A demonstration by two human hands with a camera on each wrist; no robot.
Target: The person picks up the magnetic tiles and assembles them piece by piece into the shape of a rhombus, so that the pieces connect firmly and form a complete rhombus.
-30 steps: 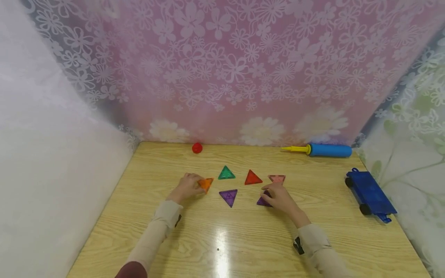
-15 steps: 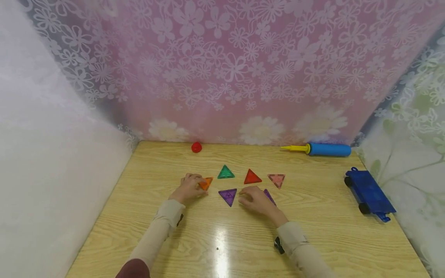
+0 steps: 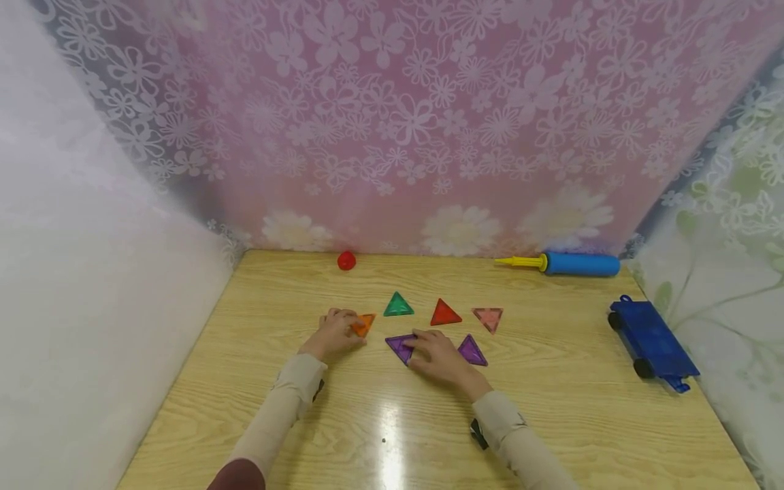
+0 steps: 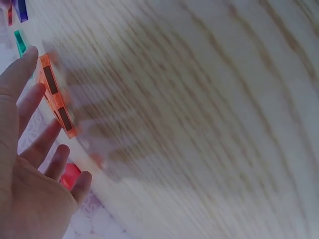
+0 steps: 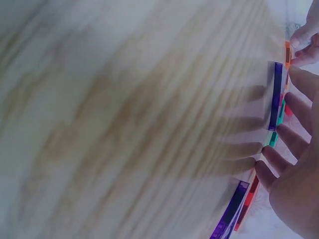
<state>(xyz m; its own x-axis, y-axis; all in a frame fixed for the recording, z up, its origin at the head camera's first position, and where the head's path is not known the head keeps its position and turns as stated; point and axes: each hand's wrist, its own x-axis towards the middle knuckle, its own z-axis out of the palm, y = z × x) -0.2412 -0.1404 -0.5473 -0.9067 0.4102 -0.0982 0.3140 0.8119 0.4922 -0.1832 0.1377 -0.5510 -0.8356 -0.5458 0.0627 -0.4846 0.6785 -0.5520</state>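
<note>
In the head view, my left hand [image 3: 333, 333] holds the orange triangle tile [image 3: 369, 322] at its edges, thumb at the near corner and fingertips on the far side. The left wrist view shows the tile's orange edge [image 4: 61, 107] low along the tabletop. My right hand [image 3: 444, 359] reaches over one purple triangle tile [image 3: 397, 346], loosely extended fingers overlapping its right part. A second purple triangle tile [image 3: 473, 351] lies just right of that hand. Behind them, a green tile [image 3: 398, 305], a red tile [image 3: 444, 313] and a pink tile [image 3: 488, 316] lie flat, apart from each other.
A small red rounded object [image 3: 346, 260] sits at the table's back edge. A blue hand pump with a yellow nozzle [image 3: 578, 264] lies at the back right. A blue wheeled toy cart [image 3: 652, 340] stands near the right edge. Patterned cloth walls border the wooden table [image 3: 275, 272].
My right hand has left the right purple tile, now fully uncovered along with the pink one, and moved left onto the other purple tile. My left hand stays at the orange tile.
</note>
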